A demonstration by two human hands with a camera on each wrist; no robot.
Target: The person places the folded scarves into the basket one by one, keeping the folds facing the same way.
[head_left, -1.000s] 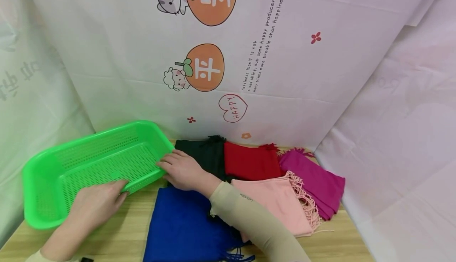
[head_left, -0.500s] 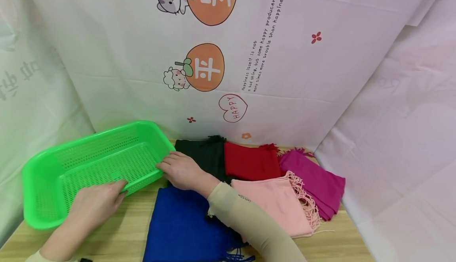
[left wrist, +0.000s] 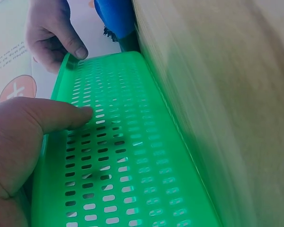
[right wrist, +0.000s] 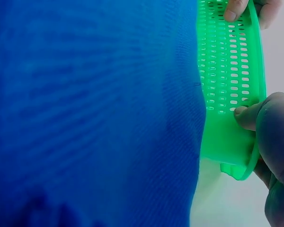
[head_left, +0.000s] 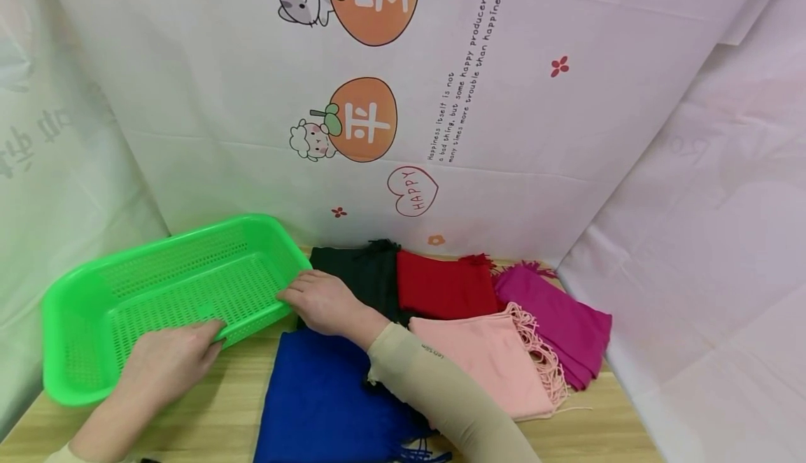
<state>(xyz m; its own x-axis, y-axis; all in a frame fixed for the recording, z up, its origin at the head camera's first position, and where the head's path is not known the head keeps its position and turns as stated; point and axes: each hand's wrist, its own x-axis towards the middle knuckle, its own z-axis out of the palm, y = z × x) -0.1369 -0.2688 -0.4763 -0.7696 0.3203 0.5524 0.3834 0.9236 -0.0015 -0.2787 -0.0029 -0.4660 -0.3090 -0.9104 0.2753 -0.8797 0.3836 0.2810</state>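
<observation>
A green perforated plastic basket (head_left: 176, 260) sits at the table's left, its near side tipped up a little. My left hand (head_left: 170, 358) grips the near long rim, with the thumb (left wrist: 61, 116) pressed on the slotted outer wall (left wrist: 128, 156). My right hand (head_left: 317, 301) holds the basket's right corner, thumb (right wrist: 246, 116) against the wall (right wrist: 227, 61), fingers hidden over the rim. The right forearm crosses a blue scarf (head_left: 321, 400), which fills the right wrist view (right wrist: 94, 113). Nothing lies in the basket.
Folded fringed scarves lie right of the basket: black (head_left: 362, 274), red (head_left: 443, 285), magenta (head_left: 563, 319) and pink (head_left: 491, 361). A printed white cloth (head_left: 504, 134) hangs behind and along both sides. The wooden table (head_left: 220, 414) shows bare between basket and blue scarf.
</observation>
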